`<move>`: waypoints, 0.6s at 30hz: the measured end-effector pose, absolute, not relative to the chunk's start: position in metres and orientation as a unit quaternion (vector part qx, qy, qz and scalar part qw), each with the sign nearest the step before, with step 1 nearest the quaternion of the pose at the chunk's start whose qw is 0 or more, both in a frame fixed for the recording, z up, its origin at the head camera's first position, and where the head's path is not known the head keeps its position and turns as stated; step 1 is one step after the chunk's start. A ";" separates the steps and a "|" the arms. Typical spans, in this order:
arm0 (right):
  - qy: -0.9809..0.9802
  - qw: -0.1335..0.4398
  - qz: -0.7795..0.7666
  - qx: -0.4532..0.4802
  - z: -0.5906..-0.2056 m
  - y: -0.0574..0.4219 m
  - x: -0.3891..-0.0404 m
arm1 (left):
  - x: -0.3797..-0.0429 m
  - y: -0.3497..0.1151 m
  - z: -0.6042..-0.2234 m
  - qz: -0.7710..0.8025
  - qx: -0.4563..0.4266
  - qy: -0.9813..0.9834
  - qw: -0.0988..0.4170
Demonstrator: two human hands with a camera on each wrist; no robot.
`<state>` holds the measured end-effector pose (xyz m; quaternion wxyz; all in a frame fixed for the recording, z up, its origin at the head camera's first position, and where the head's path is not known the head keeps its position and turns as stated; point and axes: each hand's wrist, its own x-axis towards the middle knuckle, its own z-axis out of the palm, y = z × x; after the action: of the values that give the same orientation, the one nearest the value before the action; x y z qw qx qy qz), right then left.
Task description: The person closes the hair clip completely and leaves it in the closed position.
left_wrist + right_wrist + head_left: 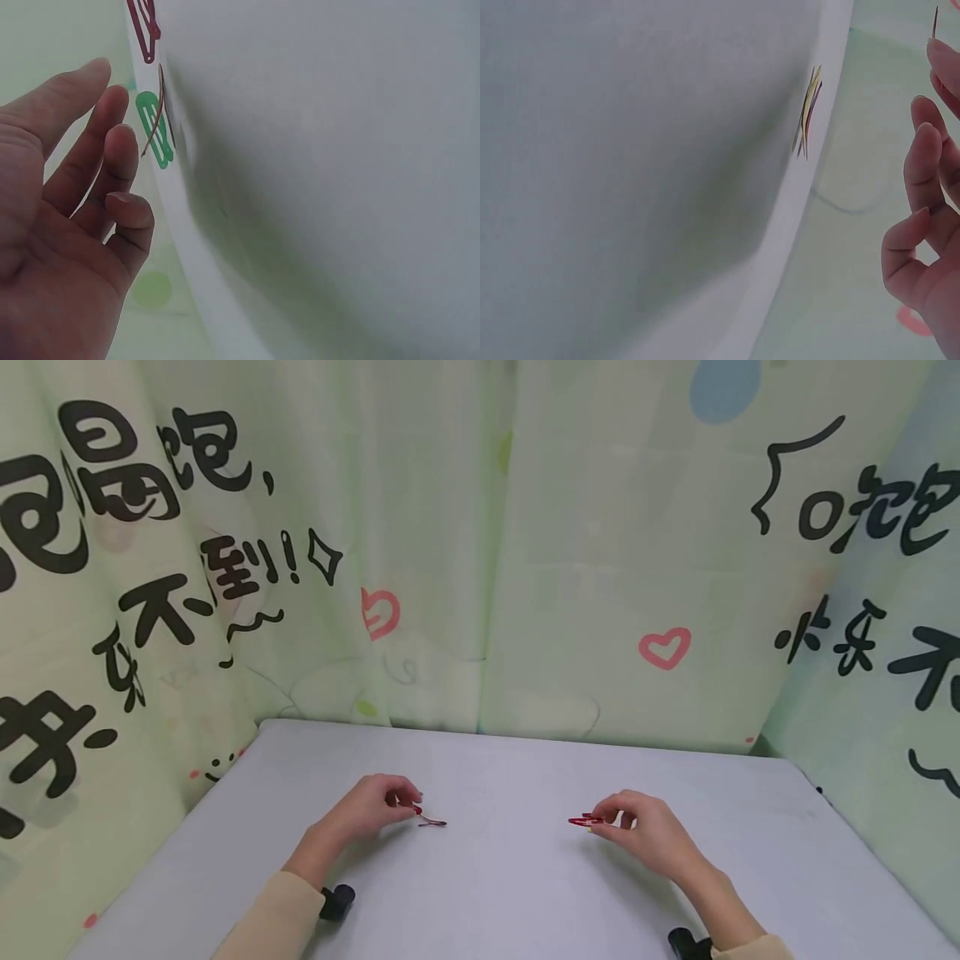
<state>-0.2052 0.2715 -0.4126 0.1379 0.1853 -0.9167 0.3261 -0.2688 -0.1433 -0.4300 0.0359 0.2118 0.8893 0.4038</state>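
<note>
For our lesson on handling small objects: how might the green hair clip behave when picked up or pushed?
The green hair clip is probably light, being slim with open slots. Its flat shape suggests it would slide rather than roll. Its straight outline hints at stiffness.

The left wrist view's top edge crops a red clip [154, 31].

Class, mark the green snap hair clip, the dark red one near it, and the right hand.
Green snap hair clip [145, 98], left wrist view: its broad rounded end.
Dark red snap hair clip [148, 59], left wrist view: its lower end.
Right hand [649, 833], head view: middle of the hand.
</note>
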 end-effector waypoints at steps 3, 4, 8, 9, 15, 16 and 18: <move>-0.923 0.114 0.325 0.174 -0.412 0.278 -0.206 | -0.272 -0.144 -0.430 0.400 0.220 0.888 0.050; -0.925 0.106 0.324 0.167 -0.413 0.280 -0.207 | -0.273 -0.144 -0.430 0.400 0.223 0.887 0.056; -0.933 0.070 0.323 0.144 -0.415 0.288 -0.207 | -0.277 -0.140 -0.430 0.398 0.226 0.885 0.081; -0.934 0.064 0.321 0.140 -0.416 0.290 -0.207 | -0.278 -0.139 -0.431 0.395 0.225 0.887 0.084; -0.941 0.037 0.314 0.123 -0.420 0.297 -0.210 | -0.280 -0.135 -0.433 0.366 0.231 0.899 0.072; -0.941 0.033 0.312 0.123 -0.420 0.299 -0.210 | -0.280 -0.134 -0.433 0.363 0.229 0.901 0.070; -0.943 0.025 0.309 0.120 -0.420 0.301 -0.210 | -0.280 -0.133 -0.433 0.356 0.223 0.905 0.066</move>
<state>-0.2102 0.3011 -0.4204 0.0254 0.1202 -0.9432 0.3086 -0.2799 -0.1330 -0.4333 0.0660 0.2226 0.9051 0.3563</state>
